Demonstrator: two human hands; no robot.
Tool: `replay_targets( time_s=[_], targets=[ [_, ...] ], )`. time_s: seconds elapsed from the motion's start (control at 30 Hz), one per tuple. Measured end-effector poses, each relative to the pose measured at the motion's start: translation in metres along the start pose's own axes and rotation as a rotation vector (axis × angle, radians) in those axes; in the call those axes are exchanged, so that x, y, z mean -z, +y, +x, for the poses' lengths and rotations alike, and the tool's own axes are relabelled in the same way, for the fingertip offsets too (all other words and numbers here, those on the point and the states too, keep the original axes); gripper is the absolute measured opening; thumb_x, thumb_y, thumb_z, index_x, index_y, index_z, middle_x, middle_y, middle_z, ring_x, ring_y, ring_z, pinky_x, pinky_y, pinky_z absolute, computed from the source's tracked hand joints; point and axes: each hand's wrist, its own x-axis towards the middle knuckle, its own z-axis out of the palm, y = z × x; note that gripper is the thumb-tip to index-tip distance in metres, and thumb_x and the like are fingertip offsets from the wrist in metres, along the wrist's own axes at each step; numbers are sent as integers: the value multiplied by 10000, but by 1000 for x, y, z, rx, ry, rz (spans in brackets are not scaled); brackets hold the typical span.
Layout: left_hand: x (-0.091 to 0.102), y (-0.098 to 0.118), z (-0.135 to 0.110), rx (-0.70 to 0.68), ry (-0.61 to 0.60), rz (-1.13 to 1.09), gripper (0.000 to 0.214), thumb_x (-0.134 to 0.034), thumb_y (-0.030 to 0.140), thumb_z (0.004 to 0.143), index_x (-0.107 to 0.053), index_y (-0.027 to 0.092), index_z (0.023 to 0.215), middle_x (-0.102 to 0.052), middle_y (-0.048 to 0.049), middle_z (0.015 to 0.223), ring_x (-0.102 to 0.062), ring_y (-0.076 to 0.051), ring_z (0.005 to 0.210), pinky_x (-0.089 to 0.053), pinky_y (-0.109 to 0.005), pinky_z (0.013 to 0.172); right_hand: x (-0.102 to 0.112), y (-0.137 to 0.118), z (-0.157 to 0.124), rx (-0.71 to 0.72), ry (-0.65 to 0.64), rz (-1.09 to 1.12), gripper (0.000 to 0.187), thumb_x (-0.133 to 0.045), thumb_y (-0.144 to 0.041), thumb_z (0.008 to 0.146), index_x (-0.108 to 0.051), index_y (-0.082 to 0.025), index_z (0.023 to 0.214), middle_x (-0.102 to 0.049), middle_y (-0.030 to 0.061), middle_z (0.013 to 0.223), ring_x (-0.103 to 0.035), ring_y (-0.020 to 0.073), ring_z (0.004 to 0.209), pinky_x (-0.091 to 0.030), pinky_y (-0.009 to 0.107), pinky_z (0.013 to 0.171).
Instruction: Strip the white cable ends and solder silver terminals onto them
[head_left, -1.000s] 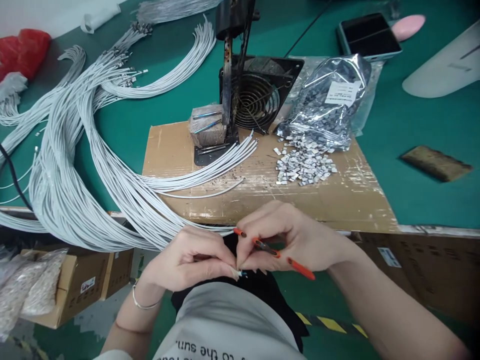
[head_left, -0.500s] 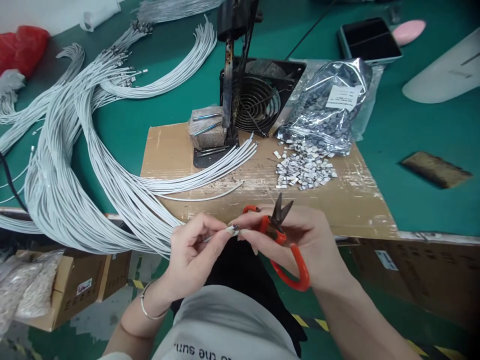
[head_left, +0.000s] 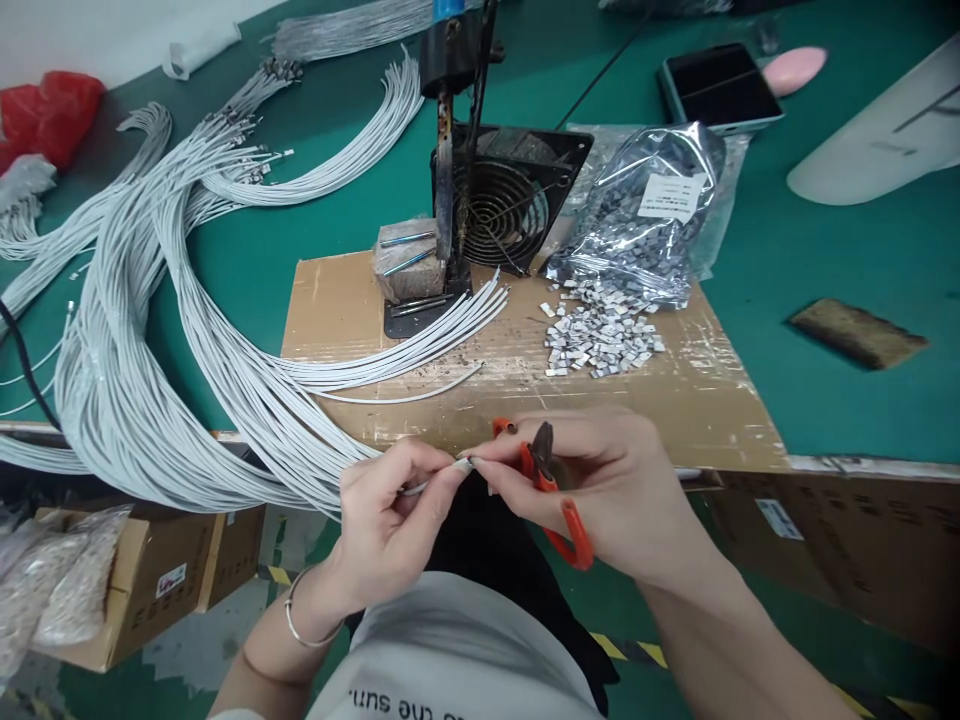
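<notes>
Carefully, my left grip [head_left: 394, 510] is pinching a white cable [head_left: 415, 490]; my right grip [head_left: 604, 485] is cradling scissors [head_left: 542, 444], blades best turned away.

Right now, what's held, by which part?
Left hand: thin white cable, near its tip. Right hand: orange-handled metal scissors, by the handles; fingertip contents unclear.

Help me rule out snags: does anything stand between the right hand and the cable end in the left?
Nothing visible: the right hand is at the cable end; the scissors sit farther back in that hand.
</notes>
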Motion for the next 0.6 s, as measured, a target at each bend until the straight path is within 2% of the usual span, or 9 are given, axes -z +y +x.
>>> replay_targets(
  time_s=[0.13, 0.2, 0.27, 0.37, 0.47, 0.6],
  targets=[
    [-7, 2, 0, 34, 48, -45, 138, -676, 214, 1020, -669, 212, 882, -536, 62, 581, -424, -88, 486, -311, -240, 472, -16, 1, 0, -83, 108, 139, 147, -749, -154, 783, -782, -201, 647, -624, -11, 526, -520, 118, 452, -385, 246, 434],
    [-14, 4, -1, 76, 83, -101, 161, -647, 229, 1046, -652, 214, 886, -568, 64, 586, -446, -80, 489, -326, -223, 479, -33, 5, -2, -125, 233, 283, 125, -762, -174, 768, -774, -199, 646, -626, -19, 512, -502, 106, 391, -381, 232, 390],
    [-22, 6, -1, 117, 123, -187, 189, -609, 249, 1073, -638, 216, 890, -628, 53, 622, -515, -80, 515, -368, -208, 501, -53, 9, -6, -141, 425, 408, 172, -754, -214, 790, -742, -195, 620, -627, -21, 498, -481, 99, 349, -370, 224, 353],
    [-29, 8, 0, 174, 163, -315, 218, -605, 300, 1080, -638, 212, 883, -670, 36, 657, -559, -93, 545, -409, -210, 521, -72, 11, -11, -106, 596, 378, 223, -732, -206, 815, -721, -194, 593, -634, -10, 505, -528, 115, 395, -430, 234, 393],
    [-25, 9, 3, 254, 138, -439, 247, -671, 365, 1042, -637, 207, 856, -610, 51, 591, -459, -88, 488, -367, -215, 480, -70, 8, -11, -25, 594, 212, 138, -756, -158, 805, -796, -205, 681, -686, 2, 580, -576, 135, 473, -485, 269, 470],
    [-11, 10, 9, 398, 72, -565, 244, -759, 434, 969, -687, 203, 941, -554, 66, 540, -348, -81, 445, -270, -215, 429, -43, 8, -8, 49, 443, 95, 113, -791, -161, 836, -849, -246, 788, -647, -17, 557, -604, 161, 529, -508, 307, 542]
  ],
)
